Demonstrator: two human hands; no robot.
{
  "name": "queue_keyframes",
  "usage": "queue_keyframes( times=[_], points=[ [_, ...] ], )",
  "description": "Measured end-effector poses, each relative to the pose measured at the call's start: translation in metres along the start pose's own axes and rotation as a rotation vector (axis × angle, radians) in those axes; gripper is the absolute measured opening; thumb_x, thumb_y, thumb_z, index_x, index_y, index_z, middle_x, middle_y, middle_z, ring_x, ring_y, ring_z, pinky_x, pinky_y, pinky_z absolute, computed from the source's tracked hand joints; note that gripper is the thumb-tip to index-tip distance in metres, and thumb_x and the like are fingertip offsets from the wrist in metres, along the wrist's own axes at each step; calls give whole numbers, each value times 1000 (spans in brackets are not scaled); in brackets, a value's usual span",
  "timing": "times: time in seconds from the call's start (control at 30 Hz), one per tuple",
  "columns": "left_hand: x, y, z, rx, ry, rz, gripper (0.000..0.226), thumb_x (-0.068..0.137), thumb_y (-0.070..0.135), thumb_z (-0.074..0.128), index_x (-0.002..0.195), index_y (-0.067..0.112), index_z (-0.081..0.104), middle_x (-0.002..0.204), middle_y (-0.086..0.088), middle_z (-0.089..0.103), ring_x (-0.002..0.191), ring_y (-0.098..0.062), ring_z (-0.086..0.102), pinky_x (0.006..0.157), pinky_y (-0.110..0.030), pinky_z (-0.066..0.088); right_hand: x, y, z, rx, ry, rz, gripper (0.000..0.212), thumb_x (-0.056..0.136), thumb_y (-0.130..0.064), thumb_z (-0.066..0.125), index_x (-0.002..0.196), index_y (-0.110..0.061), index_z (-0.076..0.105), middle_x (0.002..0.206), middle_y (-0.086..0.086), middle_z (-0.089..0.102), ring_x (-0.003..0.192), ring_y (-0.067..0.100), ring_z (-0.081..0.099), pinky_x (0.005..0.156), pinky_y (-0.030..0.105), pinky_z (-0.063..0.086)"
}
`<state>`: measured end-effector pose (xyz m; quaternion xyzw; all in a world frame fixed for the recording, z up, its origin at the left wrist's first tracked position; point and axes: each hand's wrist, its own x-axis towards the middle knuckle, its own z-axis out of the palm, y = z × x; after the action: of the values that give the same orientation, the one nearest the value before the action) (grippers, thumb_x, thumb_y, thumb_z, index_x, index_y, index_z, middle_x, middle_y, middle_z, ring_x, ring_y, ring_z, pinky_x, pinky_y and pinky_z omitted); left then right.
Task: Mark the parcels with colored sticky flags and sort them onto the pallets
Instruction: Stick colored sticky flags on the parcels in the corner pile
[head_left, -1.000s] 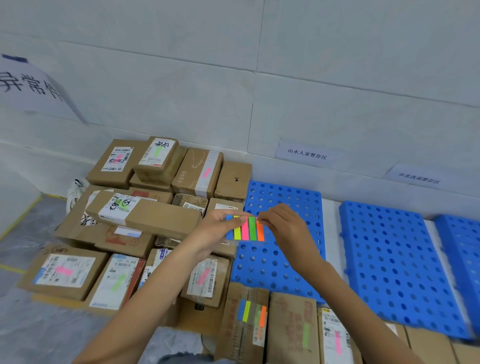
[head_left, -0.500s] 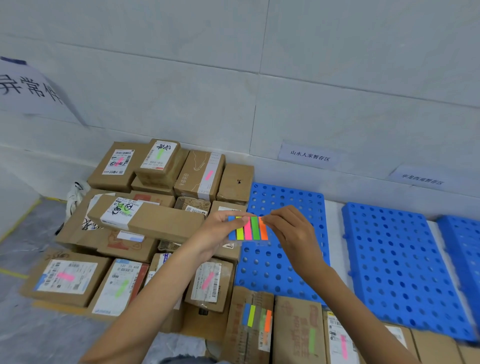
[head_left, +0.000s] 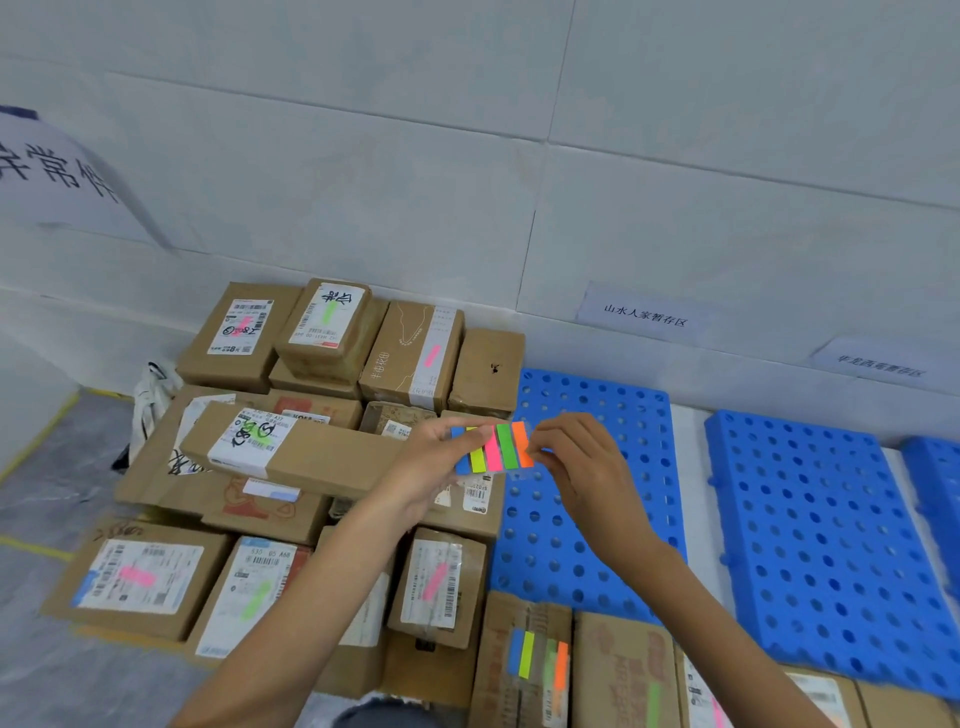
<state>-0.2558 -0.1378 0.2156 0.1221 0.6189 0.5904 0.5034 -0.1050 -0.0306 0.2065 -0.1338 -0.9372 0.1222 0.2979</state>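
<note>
My left hand (head_left: 434, 467) holds up a pad of sticky flags (head_left: 493, 448) with blue, yellow, pink, green and orange strips. My right hand (head_left: 582, 457) pinches the orange strip at the pad's right edge. Below the hands lies a heap of brown cardboard parcels (head_left: 291, 457), many with pink or green flags on their labels. One long parcel (head_left: 280, 452) lies on top of the heap. To the right are blue perforated pallets: a near one (head_left: 597, 519) under my right hand and a second (head_left: 831, 545) further right.
A second flag pad (head_left: 540, 660) lies on a parcel at the bottom centre. More parcels (head_left: 623, 670) line the bottom edge. White paper signs (head_left: 644, 314) are stuck on the tiled wall behind the pallets. A white bag (head_left: 148, 405) sits left of the heap.
Both hands with the flag pad have stayed together at about the same spot; the view has shifted slightly. My right fingers remain at the orange strip.
</note>
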Motion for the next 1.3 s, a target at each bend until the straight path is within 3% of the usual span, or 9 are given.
queue_keyframes(
  times=[0.2, 0.37, 0.57, 0.7, 0.83, 0.93, 1.13, 1.23, 1.3],
  points=[
    [38, 3, -27, -73, 179, 10, 16, 91, 9, 58, 102, 12, 69, 84, 0, 73, 75, -10, 68, 68, -22, 57, 20, 6, 18, 107, -108, 170, 13, 90, -10, 50, 81, -14, 58, 85, -4, 58, 83, 8, 45, 80, 17, 35],
    [84, 11, -55, 37, 382, 87, 17, 92, 9, 56, 106, 10, 66, 82, 1, 64, 72, -7, 60, 51, -10, 49, 74, 47, 45, 317, -308, 589, 15, 94, -3, 49, 82, -7, 57, 80, 1, 59, 67, 11, 50, 61, 22, 41],
    [129, 0, -67, 97, 348, 91, 15, 93, 9, 56, 103, 13, 66, 80, -1, 67, 69, -11, 63, 53, -20, 54, 128, 134, 148, 37, -585, 581, 13, 95, -4, 45, 88, -3, 57, 91, 7, 58, 81, 19, 53, 68, 30, 42],
    [144, -14, -72, 83, 301, 123, 16, 92, 7, 57, 102, 13, 68, 90, -7, 69, 78, -16, 65, 60, -19, 55, 126, 162, 191, -157, -760, 507, 21, 86, 6, 44, 70, -7, 44, 83, 12, 55, 78, 29, 55, 65, 37, 43],
    [145, -20, -77, 75, 306, 132, 17, 91, 6, 57, 101, 16, 68, 89, -2, 69, 77, -9, 66, 60, -14, 53, 114, 165, 207, -78, -650, 539, 14, 93, -6, 43, 98, -3, 55, 95, 14, 55, 83, 30, 53, 68, 40, 44],
    [142, -21, -79, 88, 313, 124, 18, 92, 7, 57, 104, 13, 68, 90, 2, 69, 75, -2, 66, 59, -10, 50, 96, 164, 207, 29, -493, 505, 23, 94, -9, 49, 116, -4, 52, 96, 9, 48, 82, 23, 48, 68, 28, 37],
    [131, -16, -79, 108, 329, 141, 16, 92, 8, 56, 101, 15, 68, 85, 7, 67, 68, 9, 64, 56, -8, 47, 79, 162, 209, 155, -457, 594, 44, 82, -20, 71, 119, -7, 51, 107, 6, 41, 88, 14, 45, 83, 23, 42],
    [122, -16, -77, 112, 326, 144, 17, 92, 8, 56, 104, 12, 68, 87, 6, 68, 69, 9, 64, 57, -7, 47, 77, 158, 211, 152, -407, 614, 36, 84, -18, 68, 114, -6, 51, 106, 6, 42, 86, 14, 47, 84, 26, 47],
    [116, -18, -77, 113, 321, 151, 18, 92, 8, 56, 105, 10, 68, 89, 5, 69, 71, 7, 65, 59, -8, 48, 77, 157, 212, 122, -383, 691, 26, 87, -22, 65, 104, -8, 51, 100, 5, 43, 80, 14, 46, 75, 28, 48]
  ],
)
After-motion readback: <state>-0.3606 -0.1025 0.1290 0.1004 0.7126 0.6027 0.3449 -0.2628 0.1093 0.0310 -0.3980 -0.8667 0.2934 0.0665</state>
